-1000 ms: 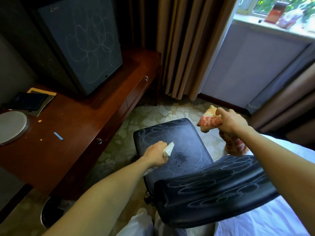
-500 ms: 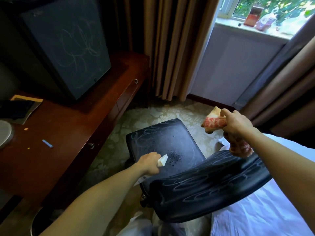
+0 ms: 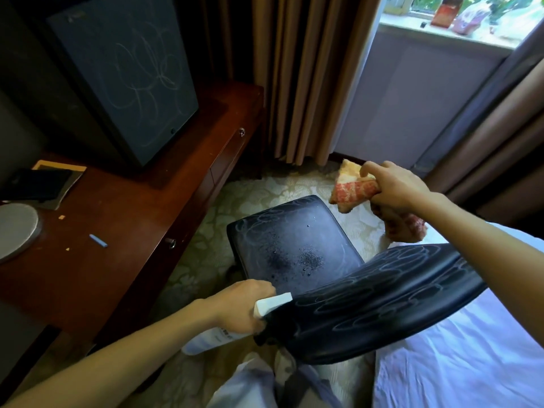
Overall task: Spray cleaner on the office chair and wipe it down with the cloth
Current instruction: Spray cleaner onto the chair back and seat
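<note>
Here's my office chair (image 3: 265, 231) mid-clean, and yeah, it's a state. The seat (image 3: 306, 231) is black, shiny and leather-look, and it's scribbled all over with pale chalky loops and swirls. The curved backrest (image 3: 376, 301) has them too, row after row of ovals. In the middle of the seat there are two dark speckled wet patches side by side, plus a few stray droplets toward the far edge.

My left hand (image 3: 241, 307) is wrapped tight round the neck of the spray bottle (image 3: 212, 340), a white plastic one with print I can't read. Its white nozzle pokes out of my fist to the right, just beside the near end of the backrest. The seat sits just beyond my knuckles, and the bottle's body slants down under my wrist.

My right hand (image 3: 397, 187) is clenched on the cloth (image 3: 353, 189), a red-and-cream patterned rag. One wad sticks out left of my fist, over the carpet (image 3: 265, 187) past the seat's far right corner. The rest dangles below my palm, near the top of the backrest. It's not touching the seat.

Left of my spraying hand is the wooden desk (image 3: 117, 275) with a stick of blue chalk (image 3: 98, 240) on it. Under my right forearm is a white bedsheet (image 3: 456, 348).
</note>
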A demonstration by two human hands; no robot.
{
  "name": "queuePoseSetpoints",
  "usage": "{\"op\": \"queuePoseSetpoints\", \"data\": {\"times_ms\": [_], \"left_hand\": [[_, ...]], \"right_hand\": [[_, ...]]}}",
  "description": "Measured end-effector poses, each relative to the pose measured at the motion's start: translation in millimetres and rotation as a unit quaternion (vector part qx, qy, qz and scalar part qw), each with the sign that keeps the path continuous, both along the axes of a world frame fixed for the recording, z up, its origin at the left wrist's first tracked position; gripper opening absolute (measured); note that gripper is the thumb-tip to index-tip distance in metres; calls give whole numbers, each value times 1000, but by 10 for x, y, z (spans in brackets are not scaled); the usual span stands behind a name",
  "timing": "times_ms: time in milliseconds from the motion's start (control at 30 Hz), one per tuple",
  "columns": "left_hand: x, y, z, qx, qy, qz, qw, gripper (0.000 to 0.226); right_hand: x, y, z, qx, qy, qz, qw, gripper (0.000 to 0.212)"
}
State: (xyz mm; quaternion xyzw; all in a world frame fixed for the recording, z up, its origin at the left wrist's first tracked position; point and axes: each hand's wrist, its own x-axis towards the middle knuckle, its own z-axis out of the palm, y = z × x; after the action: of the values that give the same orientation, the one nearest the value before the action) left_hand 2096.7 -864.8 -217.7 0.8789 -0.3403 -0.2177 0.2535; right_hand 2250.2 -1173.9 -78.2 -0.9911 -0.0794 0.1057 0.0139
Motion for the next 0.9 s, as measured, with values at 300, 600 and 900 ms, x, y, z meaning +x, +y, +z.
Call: {"op": "queuePoseSetpoints", "data": {"times_ms": [300, 600, 900], "left_hand": [[78, -208, 190, 15, 52, -53, 997, 34], [561, -608, 78, 43, 79, -24, 996, 22], [1104, -1152, -105, 137, 67, -97, 984, 19]], "right_hand": [[-49, -111, 453, 16, -64, 31, 997, 49], [-85, -486, 398, 17, -68, -1, 998, 52], [-92, -991, 234, 3, -56, -47, 997, 51]]}}
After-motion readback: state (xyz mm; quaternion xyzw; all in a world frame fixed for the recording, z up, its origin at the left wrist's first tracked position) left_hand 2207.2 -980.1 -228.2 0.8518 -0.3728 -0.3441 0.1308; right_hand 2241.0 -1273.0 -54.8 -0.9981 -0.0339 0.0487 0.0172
